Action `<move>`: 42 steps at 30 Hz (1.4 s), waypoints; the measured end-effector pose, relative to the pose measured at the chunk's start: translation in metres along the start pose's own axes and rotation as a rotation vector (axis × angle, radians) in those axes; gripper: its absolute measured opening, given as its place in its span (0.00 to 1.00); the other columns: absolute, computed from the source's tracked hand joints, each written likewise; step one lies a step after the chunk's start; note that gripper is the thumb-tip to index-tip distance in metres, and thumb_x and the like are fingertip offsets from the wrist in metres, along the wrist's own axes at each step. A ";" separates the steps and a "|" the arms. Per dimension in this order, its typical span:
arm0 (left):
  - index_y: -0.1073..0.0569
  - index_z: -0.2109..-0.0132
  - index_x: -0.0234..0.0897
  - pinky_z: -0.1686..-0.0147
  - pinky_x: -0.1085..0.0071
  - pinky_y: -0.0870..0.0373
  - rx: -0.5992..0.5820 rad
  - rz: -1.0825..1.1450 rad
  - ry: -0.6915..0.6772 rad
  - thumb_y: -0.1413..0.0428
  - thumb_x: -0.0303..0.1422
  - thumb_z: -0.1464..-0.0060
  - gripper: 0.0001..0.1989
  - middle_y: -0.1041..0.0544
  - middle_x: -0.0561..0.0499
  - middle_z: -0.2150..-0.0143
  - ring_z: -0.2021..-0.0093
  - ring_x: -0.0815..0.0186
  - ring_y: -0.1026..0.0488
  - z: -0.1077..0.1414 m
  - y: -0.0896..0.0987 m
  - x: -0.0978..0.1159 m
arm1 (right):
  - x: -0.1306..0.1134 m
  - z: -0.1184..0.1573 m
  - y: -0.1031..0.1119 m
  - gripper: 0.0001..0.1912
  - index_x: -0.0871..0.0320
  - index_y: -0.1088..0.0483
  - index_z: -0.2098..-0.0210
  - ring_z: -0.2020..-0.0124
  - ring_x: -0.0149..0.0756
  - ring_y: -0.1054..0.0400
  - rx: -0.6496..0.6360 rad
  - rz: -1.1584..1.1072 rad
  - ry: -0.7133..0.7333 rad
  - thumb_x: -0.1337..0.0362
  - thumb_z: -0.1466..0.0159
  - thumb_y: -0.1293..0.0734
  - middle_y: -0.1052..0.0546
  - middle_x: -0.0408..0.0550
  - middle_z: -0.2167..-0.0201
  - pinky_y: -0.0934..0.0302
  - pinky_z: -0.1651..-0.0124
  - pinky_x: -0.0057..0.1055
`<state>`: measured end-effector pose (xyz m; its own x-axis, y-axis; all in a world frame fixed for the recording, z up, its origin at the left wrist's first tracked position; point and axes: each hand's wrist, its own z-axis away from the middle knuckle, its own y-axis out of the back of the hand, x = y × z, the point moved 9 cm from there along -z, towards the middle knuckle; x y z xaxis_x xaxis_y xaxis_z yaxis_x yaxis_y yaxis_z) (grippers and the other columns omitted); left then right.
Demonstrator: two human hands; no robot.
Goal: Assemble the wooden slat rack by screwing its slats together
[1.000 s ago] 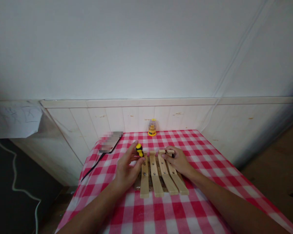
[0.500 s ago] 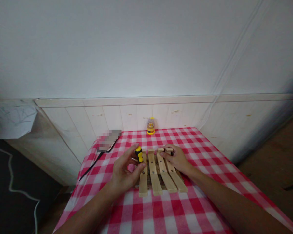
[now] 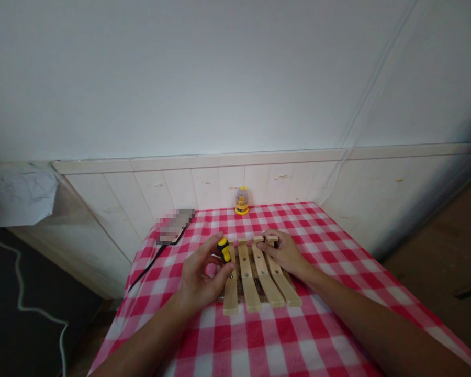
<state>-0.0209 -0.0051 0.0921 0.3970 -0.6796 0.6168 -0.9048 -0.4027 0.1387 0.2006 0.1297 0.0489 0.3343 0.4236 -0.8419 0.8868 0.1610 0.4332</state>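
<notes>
A stubby yellow-and-black screwdriver (image 3: 223, 250) is held between the thumb and fingers of my left hand (image 3: 202, 272), above the leftmost slat. Several pale wooden slats (image 3: 249, 277) with screw heads lie side by side, angled along their length, on a darker base that is mostly covered. My right hand (image 3: 284, 251) is closed around the far ends of the two rightmost slats, its thumb on top. The screwdriver's tip is not visible.
A red-and-white checked cloth (image 3: 204, 345) covers the table. Against the panelled wall stands a clear container with a yellow base and top (image 3: 242, 201). A flat, pixelated object (image 3: 176, 227) with a black strap (image 3: 147, 268) lies at the far left.
The view has shifted slightly. Both hands keep nearly the same place, with the screwdriver still in my left hand and the slats under my right.
</notes>
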 end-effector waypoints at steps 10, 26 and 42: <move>0.29 0.32 0.47 0.66 0.77 0.17 -0.009 0.083 0.009 0.32 0.27 0.43 0.34 0.18 0.49 0.54 0.67 0.70 0.19 -0.001 -0.001 -0.002 | 0.000 0.001 0.000 0.11 0.55 0.25 0.68 0.71 0.37 0.31 -0.002 -0.018 -0.001 0.54 0.41 0.27 0.24 0.42 0.74 0.39 0.66 0.32; 0.32 0.30 0.42 0.62 0.74 0.18 -0.153 0.169 0.059 0.38 0.25 0.37 0.30 0.16 0.47 0.57 0.63 0.66 0.17 -0.006 -0.010 0.007 | -0.005 0.002 0.001 0.09 0.54 0.24 0.66 0.69 0.40 0.29 0.009 -0.007 0.028 0.55 0.39 0.27 0.21 0.45 0.71 0.37 0.64 0.33; 0.42 0.23 0.47 0.61 0.73 0.18 -0.225 0.147 0.053 0.43 0.23 0.35 0.38 0.15 0.47 0.57 0.60 0.65 0.16 -0.007 -0.012 0.012 | -0.002 0.001 0.001 0.09 0.54 0.24 0.67 0.68 0.39 0.29 0.020 0.007 0.037 0.56 0.41 0.27 0.21 0.44 0.70 0.38 0.64 0.33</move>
<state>-0.0061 -0.0039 0.1037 0.2560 -0.6851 0.6820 -0.9658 -0.1522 0.2097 0.2012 0.1282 0.0504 0.3290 0.4569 -0.8264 0.8907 0.1405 0.4323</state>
